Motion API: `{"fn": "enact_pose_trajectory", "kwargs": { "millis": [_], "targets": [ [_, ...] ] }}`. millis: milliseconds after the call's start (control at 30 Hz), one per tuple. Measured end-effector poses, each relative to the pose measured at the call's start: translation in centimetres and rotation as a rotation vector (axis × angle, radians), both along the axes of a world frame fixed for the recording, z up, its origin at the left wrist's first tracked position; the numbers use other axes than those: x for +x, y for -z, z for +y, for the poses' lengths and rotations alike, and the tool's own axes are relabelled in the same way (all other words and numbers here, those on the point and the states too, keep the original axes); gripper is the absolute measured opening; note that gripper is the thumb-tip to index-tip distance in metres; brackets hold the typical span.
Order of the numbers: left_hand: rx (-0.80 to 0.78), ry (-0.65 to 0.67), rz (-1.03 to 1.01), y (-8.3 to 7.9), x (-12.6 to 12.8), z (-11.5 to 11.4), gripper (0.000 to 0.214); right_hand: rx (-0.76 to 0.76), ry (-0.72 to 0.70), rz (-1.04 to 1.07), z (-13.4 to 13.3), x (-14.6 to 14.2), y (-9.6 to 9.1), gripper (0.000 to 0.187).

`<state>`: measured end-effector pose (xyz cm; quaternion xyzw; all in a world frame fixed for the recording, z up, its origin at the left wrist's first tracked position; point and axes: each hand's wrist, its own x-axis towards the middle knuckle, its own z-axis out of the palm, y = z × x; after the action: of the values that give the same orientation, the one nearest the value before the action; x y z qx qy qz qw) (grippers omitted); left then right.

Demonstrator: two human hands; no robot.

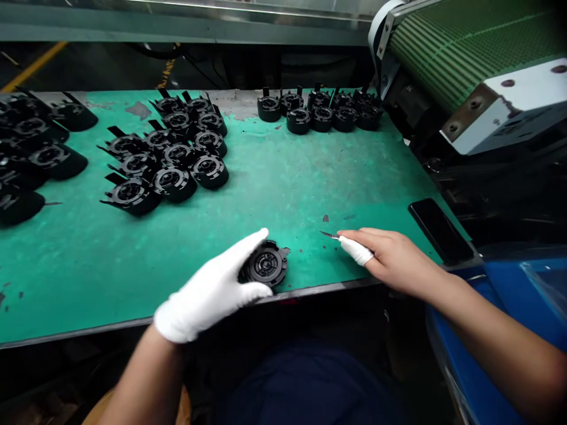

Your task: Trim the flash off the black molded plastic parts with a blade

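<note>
Near the front edge of the green table, my left hand [217, 289] in a white glove curls its thumb and fingers around a round black plastic part [267, 264]. The part's ringed face points up, and a small tab sticks out on its right side. To the right, my right hand [381, 254] is bare except for a white cover on the thumb. It pinches a small knife [328, 235] with a thin pointed blade that points left toward the part, with a gap between them. The knife's handle is hidden in the hand.
Several similar black parts stand in groups at the left [57, 159], left of centre [170, 177] and the back right [321, 115] of the table [283, 183]. A black phone [440, 230] lies by the right edge. A green conveyor belt [482, 47] overhangs the back right; a blue bin [505, 319] stands below right.
</note>
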<state>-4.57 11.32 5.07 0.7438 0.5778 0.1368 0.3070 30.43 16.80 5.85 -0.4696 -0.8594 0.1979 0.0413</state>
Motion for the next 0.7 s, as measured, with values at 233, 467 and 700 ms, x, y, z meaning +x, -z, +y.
{"fn": "enact_pose_trajectory", "kwargs": {
  "millis": [233, 467, 700],
  "targets": [
    [0.271, -0.488, -0.106, -0.5, -3.1, -0.9, 0.072, -0.078, -0.116, 0.120, -0.2, -3.6, 0.4, 0.040],
    [0.179, -0.382, -0.156, 2.6, 2.0, -1.5, 0.096, 0.013, -0.266, -0.034, 1.2, -9.5, -1.8, 0.039],
    [0.169, -0.360, -0.122, 2.6, 1.5, -1.4, 0.087, 0.103, -0.193, -0.223, 4.3, -9.0, -1.9, 0.039]
  ]
}}
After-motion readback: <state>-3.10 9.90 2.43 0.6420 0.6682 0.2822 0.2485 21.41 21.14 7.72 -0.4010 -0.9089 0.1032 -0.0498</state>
